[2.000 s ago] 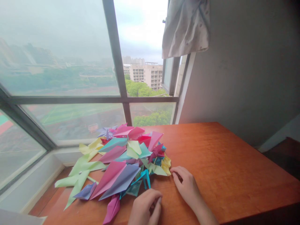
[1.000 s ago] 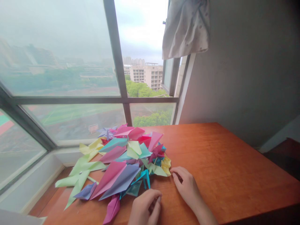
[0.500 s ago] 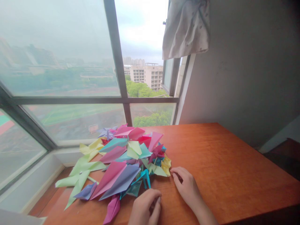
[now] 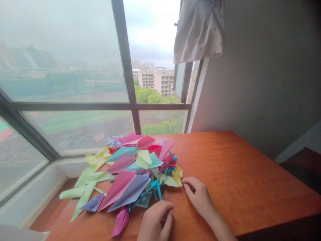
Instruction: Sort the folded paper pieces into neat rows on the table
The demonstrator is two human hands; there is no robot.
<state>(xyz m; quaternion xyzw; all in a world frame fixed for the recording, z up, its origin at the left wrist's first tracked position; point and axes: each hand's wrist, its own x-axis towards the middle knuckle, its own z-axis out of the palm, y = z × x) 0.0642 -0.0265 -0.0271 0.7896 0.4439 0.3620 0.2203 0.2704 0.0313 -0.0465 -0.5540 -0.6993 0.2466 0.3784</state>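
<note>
A heap of folded paper planes and other origami pieces in pink, purple, green, teal and yellow lies on the left half of a reddish wooden table. My left hand rests at the table's near edge just below the heap, its fingers curled into a loose fist with nothing visible in it. My right hand lies on the wood just right of the heap. Its fingers are bent and pressed together, their tips close to a yellow piece. What they pinch, if anything, is hidden.
A large window with a dark frame runs behind and left of the table, above a white sill. A grey wall stands at the right. A pale cloth hangs at the top of the window.
Almost nothing differs. The view has shifted very slightly, and both hands stay where they were beside the paper heap.
</note>
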